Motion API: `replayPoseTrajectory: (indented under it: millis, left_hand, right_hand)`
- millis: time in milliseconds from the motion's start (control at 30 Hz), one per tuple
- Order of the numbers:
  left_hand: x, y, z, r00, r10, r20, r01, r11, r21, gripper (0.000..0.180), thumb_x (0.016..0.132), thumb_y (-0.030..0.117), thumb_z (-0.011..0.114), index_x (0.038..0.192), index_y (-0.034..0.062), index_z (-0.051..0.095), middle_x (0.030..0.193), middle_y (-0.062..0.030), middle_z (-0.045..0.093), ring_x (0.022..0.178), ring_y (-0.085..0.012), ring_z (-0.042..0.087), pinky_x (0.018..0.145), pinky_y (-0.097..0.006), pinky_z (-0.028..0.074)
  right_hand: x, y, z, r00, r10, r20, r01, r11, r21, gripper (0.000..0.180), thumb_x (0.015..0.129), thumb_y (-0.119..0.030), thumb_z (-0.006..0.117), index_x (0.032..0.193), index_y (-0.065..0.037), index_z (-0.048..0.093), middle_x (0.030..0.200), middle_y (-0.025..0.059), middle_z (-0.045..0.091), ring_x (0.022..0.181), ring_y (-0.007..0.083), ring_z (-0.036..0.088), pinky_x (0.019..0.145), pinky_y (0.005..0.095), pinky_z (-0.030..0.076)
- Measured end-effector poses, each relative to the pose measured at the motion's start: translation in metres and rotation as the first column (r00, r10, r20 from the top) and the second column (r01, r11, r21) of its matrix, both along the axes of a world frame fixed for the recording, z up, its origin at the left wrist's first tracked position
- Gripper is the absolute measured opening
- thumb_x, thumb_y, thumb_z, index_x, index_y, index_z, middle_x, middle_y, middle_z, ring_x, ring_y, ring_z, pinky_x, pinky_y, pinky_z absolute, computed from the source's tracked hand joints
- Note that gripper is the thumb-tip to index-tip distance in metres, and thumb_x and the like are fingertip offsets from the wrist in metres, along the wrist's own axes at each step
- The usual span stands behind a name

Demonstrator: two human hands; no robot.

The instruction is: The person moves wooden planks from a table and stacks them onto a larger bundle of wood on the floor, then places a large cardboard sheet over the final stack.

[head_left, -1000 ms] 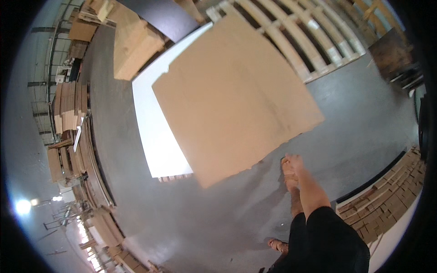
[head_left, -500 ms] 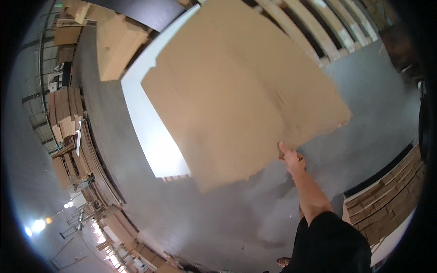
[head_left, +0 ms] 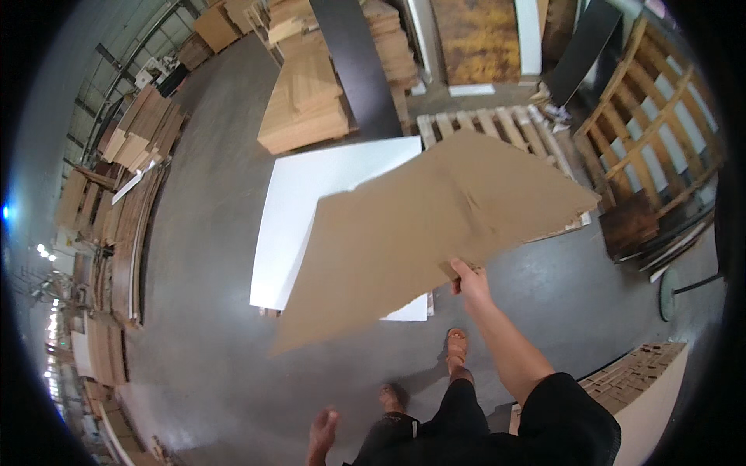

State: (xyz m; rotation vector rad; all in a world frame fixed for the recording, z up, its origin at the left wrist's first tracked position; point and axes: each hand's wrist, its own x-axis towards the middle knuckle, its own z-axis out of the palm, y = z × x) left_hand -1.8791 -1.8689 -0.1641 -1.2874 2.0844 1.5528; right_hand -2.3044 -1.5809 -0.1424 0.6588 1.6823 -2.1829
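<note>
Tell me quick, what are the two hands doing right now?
Left hand: open, holding nothing, hanging low beside the leg.
Right hand: closed on the near edge of the cardboard sheet, holding it up off the floor.

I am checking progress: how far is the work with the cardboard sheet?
Done: the cardboard sheet is lifted off the floor. In hand: the right hand grips its near edge above the white board; the left hand hangs free. Left: the sheet is not yet set down.

The cardboard sheet (head_left: 435,225) hung over the white panel (head_left: 311,210), which lay on the floor (head_left: 194,326). A pallet (head_left: 497,124) lay at one o'clock behind the panel, and stacked boards (head_left: 305,105) stood at eleven o'clock.
</note>
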Motion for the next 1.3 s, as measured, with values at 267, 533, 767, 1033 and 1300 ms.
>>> replayPoseTrajectory:
  millis: [267, 533, 767, 1033, 1300]
  left_hand:
    - [-0.003, -0.067, 0.096, 0.892, 0.273, -0.361, -0.015, 0.814, 0.580, 0.102, 0.083, 0.085, 0.018, 0.125, -0.0014, 0.053, 0.109, -0.0168, 0.065, 0.101, -0.0285, 0.062, 0.090, -0.038, 0.044]
    - [0.085, -0.098, 0.027, 0.931, 0.338, -0.135, -0.118, 0.631, 0.767, 0.071, 0.088, 0.075, 0.039, 0.113, 0.0127, 0.060, 0.099, -0.0012, 0.062, 0.087, -0.0226, 0.058, 0.075, -0.032, 0.047]
    - [0.119, -0.112, -0.023, 0.985, 0.169, -0.045, -0.052, 0.529, 0.847, 0.041, 0.091, 0.053, 0.054, 0.106, 0.0151, 0.062, 0.089, 0.0004, 0.063, 0.079, -0.0193, 0.060, 0.069, -0.032, 0.051]
    - [0.092, -0.039, 0.007, 0.930, -0.311, -0.197, 0.362, 0.679, 0.638, 0.048, 0.096, 0.043, 0.037, 0.095, 0.0021, 0.063, 0.079, -0.0098, 0.065, 0.078, -0.0248, 0.063, 0.066, -0.038, 0.046]
    - [0.152, -0.014, 0.003, 0.663, -0.743, 0.092, 0.648, 0.631, 0.427, 0.054, 0.097, 0.045, 0.035, 0.121, 0.0009, 0.057, 0.117, -0.0152, 0.063, 0.112, -0.0272, 0.058, 0.088, -0.040, 0.043]
  right_hand:
    - [0.232, 0.023, 0.129, 0.979, -0.185, -0.081, 0.189, 0.981, 0.033, 0.021, 0.086, -0.022, 0.065, 0.091, -0.003, 0.059, 0.072, 0.0066, 0.059, 0.046, 0.0160, 0.051, 0.042, 0.0315, 0.039]
    - [0.420, 0.008, 0.095, 0.984, -0.179, 0.004, 0.179, 0.981, 0.078, 0.019, 0.089, -0.020, 0.061, 0.088, -0.002, 0.057, 0.060, 0.0060, 0.054, 0.047, 0.0167, 0.050, 0.044, 0.0323, 0.039]
    - [0.542, 0.014, 0.033, 0.964, -0.238, 0.119, 0.241, 0.970, -0.016, 0.020, 0.086, -0.020, 0.059, 0.080, -0.001, 0.058, 0.059, 0.0076, 0.053, 0.042, 0.0169, 0.046, 0.039, 0.0326, 0.034]
    - [0.683, 0.097, -0.027, 0.966, -0.103, 0.238, 0.124, 0.990, -0.074, 0.055, 0.093, -0.056, 0.053, 0.104, -0.003, 0.059, 0.092, 0.0092, 0.067, 0.067, 0.0174, 0.069, 0.052, 0.0278, 0.052]
    - [1.014, 0.029, 0.056, 0.892, 0.137, 0.431, -0.225, 0.961, 0.159, 0.046, 0.092, -0.044, 0.052, 0.073, -0.003, 0.063, 0.069, 0.0084, 0.067, 0.065, 0.0206, 0.066, 0.060, 0.0370, 0.052]
